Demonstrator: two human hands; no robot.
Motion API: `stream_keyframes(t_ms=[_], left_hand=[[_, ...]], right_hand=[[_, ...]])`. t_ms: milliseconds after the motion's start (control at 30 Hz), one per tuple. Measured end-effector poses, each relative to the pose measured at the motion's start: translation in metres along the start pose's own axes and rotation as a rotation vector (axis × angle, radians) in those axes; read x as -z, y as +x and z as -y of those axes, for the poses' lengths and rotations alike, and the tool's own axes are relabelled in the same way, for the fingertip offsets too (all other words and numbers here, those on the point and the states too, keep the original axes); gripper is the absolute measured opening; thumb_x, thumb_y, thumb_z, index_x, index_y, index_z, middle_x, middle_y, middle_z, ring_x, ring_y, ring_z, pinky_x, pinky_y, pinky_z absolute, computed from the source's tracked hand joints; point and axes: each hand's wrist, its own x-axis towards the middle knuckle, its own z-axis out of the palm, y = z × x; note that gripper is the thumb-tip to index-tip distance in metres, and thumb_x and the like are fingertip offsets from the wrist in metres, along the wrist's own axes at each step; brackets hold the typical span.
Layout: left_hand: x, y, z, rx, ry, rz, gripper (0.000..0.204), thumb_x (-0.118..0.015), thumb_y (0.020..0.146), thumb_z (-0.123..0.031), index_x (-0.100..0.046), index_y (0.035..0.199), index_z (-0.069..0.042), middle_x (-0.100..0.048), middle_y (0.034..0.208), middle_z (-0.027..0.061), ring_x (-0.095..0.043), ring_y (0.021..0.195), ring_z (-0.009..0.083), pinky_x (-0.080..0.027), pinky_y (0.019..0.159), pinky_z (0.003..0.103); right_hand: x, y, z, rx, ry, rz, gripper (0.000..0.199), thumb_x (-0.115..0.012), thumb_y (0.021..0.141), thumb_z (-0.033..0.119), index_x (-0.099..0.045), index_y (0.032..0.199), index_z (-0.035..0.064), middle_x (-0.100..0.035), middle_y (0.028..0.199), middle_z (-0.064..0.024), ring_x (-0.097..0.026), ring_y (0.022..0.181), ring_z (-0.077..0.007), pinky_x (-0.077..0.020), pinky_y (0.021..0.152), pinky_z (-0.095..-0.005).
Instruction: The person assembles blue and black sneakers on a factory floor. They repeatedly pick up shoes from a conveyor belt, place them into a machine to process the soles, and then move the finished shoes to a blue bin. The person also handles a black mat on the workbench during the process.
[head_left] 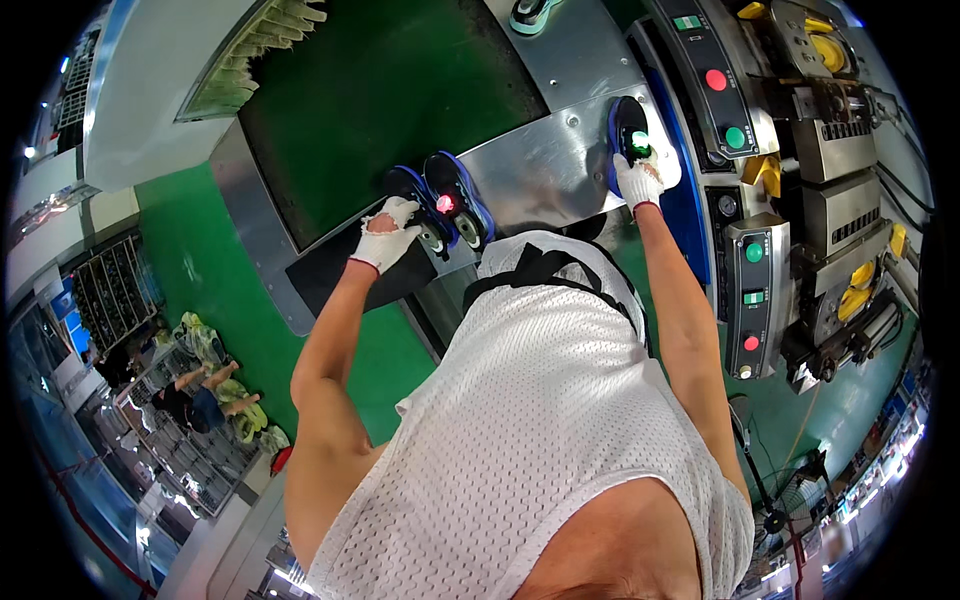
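Note:
A pair of dark shoes with blue-purple edges stands side by side on the metal ledge: a left shoe (408,188) and a right shoe (462,200). A red light spot shows on them. My left hand (388,236), in a white glove with bare skin showing, is curled against the outer side of the left shoe. Farther right, a third dark shoe (627,120) with a blue sole edge is gripped near its lower end by my gloved right hand (640,182). A bright green spot shows on that shoe. Parts of the fingers are hidden on both hands.
A green conveyor belt (390,100) runs beyond the metal ledge (540,175), under a housing with a fringed curtain (255,60). Another shoe (530,15) sits at the far edge. At right stands a machine with button panels (757,300). A person (200,400) is at far left.

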Motion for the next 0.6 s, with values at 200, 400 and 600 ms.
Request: stream_keyframes(t_ms=[200, 400, 600], left_hand=[[0.024, 0.015, 0.005, -0.026, -0.026, 0.158, 0.037, -0.072, 0.087, -0.011, -0.068, 0.124, -0.006, -0.061, 0.11, 0.0111, -0.063, 0.103, 0.029, -0.05, 0.092, 0.038], [0.028, 0.018, 0.006, 0.015, -0.023, 0.218, 0.037, -0.07, 0.089, -0.009, -0.066, 0.126, -0.004, -0.06, 0.11, 0.011, -0.061, 0.106, 0.0281, -0.048, 0.093, 0.037], [0.022, 0.018, 0.009, 0.006, -0.013, 0.203, 0.037, -0.069, 0.09, -0.012, -0.065, 0.127, -0.007, -0.058, 0.114, 0.0104, -0.061, 0.106, 0.0281, -0.048, 0.094, 0.037]], right_hand=[[-0.017, 0.006, -0.015, 0.071, -0.027, -0.046, 0.08, -0.07, 0.084, 0.054, -0.049, 0.143, 0.0028, -0.065, 0.13, -0.0211, -0.066, 0.116, -0.0382, -0.05, 0.1, -0.0481], [-0.024, 0.007, -0.02, 0.129, -0.077, -0.082, 0.08, -0.069, 0.086, 0.055, -0.05, 0.142, 0.0019, -0.065, 0.13, -0.02, -0.065, 0.116, -0.0383, -0.0495, 0.101, -0.0477], [-0.015, 0.006, -0.015, 0.123, -0.056, -0.037, 0.082, -0.069, 0.087, 0.055, -0.046, 0.144, -0.0001, -0.061, 0.135, -0.0208, -0.06, 0.126, -0.0372, -0.0473, 0.104, -0.0484]])
